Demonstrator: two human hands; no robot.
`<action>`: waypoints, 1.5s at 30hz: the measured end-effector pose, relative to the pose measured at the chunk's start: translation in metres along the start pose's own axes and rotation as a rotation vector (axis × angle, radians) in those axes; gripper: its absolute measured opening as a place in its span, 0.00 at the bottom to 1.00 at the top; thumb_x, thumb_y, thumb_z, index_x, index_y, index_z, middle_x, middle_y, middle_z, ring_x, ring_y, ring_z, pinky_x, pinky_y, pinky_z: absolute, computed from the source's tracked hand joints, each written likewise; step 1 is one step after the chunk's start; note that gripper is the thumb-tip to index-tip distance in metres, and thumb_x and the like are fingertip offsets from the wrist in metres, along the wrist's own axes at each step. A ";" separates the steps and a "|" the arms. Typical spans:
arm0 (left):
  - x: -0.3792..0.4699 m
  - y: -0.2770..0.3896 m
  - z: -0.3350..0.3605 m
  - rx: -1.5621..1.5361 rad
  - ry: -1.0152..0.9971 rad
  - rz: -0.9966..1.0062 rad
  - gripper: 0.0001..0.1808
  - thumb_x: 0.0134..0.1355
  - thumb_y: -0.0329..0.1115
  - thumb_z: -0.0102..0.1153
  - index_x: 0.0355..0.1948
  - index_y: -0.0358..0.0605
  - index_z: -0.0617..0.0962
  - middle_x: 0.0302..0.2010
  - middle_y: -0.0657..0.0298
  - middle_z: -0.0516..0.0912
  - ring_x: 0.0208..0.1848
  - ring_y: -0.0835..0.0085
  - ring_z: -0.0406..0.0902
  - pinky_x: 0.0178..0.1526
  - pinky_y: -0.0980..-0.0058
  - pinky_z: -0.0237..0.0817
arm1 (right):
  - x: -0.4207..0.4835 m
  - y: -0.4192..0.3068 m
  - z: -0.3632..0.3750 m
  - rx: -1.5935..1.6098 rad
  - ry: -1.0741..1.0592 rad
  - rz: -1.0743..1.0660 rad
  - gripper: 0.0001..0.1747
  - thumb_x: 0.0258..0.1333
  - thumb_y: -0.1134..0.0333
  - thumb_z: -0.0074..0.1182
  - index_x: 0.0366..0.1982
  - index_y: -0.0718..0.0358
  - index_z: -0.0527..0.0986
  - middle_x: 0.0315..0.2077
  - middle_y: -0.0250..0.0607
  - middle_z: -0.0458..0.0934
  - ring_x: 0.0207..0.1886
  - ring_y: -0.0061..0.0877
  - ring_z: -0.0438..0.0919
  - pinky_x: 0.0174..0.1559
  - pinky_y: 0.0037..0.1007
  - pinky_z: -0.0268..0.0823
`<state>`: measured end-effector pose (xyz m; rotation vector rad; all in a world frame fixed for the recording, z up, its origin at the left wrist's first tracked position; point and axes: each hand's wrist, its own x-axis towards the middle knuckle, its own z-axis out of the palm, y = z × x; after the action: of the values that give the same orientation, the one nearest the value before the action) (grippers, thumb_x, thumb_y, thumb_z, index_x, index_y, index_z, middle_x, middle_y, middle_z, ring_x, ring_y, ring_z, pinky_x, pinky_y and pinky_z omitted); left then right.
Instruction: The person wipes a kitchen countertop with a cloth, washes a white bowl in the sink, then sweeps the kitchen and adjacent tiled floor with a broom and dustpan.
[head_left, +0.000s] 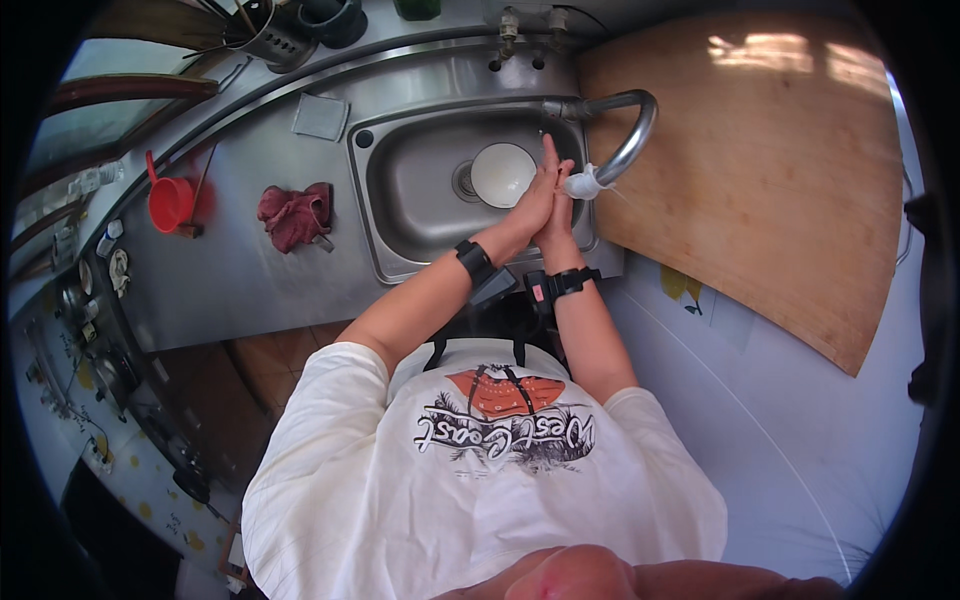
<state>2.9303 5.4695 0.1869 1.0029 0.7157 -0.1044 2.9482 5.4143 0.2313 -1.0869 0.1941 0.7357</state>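
My left hand (533, 205) and my right hand (556, 219) are pressed palm to palm over the right side of the stainless steel sink (416, 217). Both are held flat with the fingers stretched out, and I see no object in either. The fingers partly hide each other. Close beside my right hand is the spout end of the curved faucet (643, 131), wrapped in white material (583, 184). A white bowl (501, 176) sits in the basin just left of my hands, partly over the drain (466, 182). Whether water is running is hard to make out.
Left of the sink, the steel counter (225, 292) bears a crumpled dark red cloth (296, 216), a grey folded cloth (320, 117) and a red plastic dipper (170, 202). A large wooden board (750, 172) lies to the right. Behind stands a metal utensil holder (274, 41).
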 end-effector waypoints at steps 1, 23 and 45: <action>-0.001 -0.002 0.004 -0.001 -0.006 -0.021 0.44 0.78 0.68 0.34 0.78 0.42 0.59 0.73 0.60 0.68 0.74 0.70 0.61 0.76 0.71 0.49 | -0.004 -0.002 0.001 0.000 0.025 0.036 0.41 0.79 0.37 0.27 0.79 0.56 0.53 0.79 0.36 0.50 0.81 0.30 0.48 0.79 0.35 0.41; -0.009 0.018 0.017 -0.289 0.117 -0.178 0.24 0.77 0.61 0.45 0.44 0.53 0.80 0.37 0.68 0.82 0.38 0.75 0.76 0.42 0.71 0.67 | 0.014 0.020 -0.030 -0.261 -0.009 0.106 0.40 0.79 0.38 0.32 0.77 0.57 0.57 0.73 0.38 0.61 0.75 0.27 0.59 0.75 0.28 0.49; 0.001 0.003 0.022 -0.310 0.038 -0.244 0.19 0.78 0.52 0.45 0.51 0.50 0.78 0.42 0.64 0.83 0.44 0.71 0.79 0.49 0.66 0.71 | 0.043 0.034 -0.075 -0.034 0.082 0.323 0.28 0.75 0.39 0.46 0.57 0.53 0.70 0.50 0.33 0.76 0.51 0.24 0.76 0.53 0.32 0.71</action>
<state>2.9434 5.4536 0.1954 0.6205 0.8585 -0.1814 2.9746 5.3781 0.1500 -1.1320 0.4358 0.9859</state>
